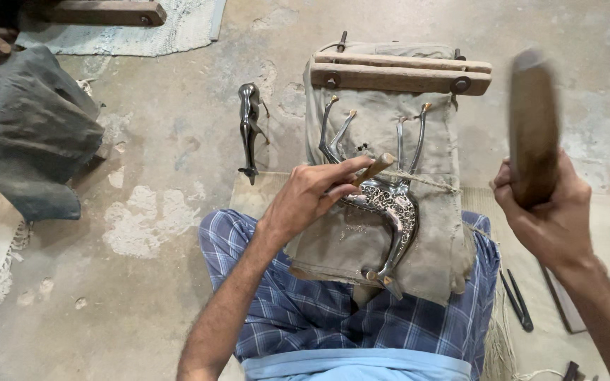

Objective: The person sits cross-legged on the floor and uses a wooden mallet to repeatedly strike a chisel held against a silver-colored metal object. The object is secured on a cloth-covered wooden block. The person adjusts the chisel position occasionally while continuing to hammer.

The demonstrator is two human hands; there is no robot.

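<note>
Left hand (310,196) pinches punch (374,168), tip on metal deer (384,204), tied with string (425,182) to cloth pad (361,240) on lap. Right hand (548,212) fisted around mallet (533,123), raised, blurred. Risk: off-centre blow skids punch, mars pattern or hits fingers. Second deer (249,130) on floor, far left.

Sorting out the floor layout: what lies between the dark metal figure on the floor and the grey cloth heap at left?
Head view: only bare, patchy concrete floor separates the dark figure from the grey cloth heap.

Animal figure (390,204) glossy chased metal; pad (390,134) coarse matt cloth; mallet (533,127) worn wood; floor (178,141) rough concrete.
</note>
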